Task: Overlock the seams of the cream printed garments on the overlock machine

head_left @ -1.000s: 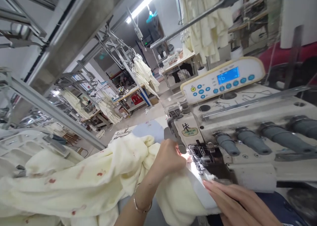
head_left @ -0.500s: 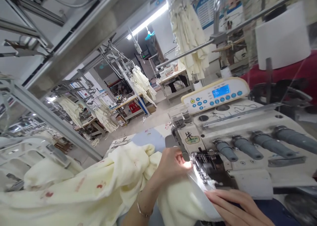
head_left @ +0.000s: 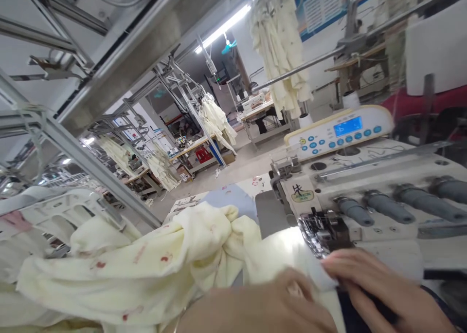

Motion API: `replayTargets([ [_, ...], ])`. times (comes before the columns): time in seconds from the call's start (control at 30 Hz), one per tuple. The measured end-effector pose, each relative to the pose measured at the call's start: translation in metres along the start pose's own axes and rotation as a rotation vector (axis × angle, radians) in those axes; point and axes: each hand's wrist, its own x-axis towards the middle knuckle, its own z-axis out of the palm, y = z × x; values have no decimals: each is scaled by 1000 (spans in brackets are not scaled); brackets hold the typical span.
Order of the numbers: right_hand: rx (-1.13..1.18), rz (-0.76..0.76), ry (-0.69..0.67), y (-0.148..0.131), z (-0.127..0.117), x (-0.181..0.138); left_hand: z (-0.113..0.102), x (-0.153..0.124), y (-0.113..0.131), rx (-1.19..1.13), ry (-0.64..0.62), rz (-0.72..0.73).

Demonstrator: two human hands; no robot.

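My right hand (head_left: 375,284) lay flat, fingers together, pressing the cloth (head_left: 164,265) edge just beside the machine's (head_left: 365,192) foot (head_left: 321,228). My left hand (head_left: 288,299) rested on the cloth, but it was too blurred to tell its grip. I judged this the lining-up step; feeding would call for a flat, straight edge.

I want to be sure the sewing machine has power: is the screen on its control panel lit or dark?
Lit: the screen on the control panel glows bright blue, with pale marks on it.
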Motion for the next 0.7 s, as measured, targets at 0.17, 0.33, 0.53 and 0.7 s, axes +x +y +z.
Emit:
replayTargets([
  [0.17,10,20,-1,-29,-3,6,13,4,16,53,124,-110],
  [0.33,-81,51,-6,-53,3,-35,19,14,-7,21,340,-183],
  [0.53,-113,-104,18,-47,3,-34,21,11,-32,25,175,-230],
  [0.7,-64,-228,0,-29,-3,-28,22,7,-39,47,200,-204],
])
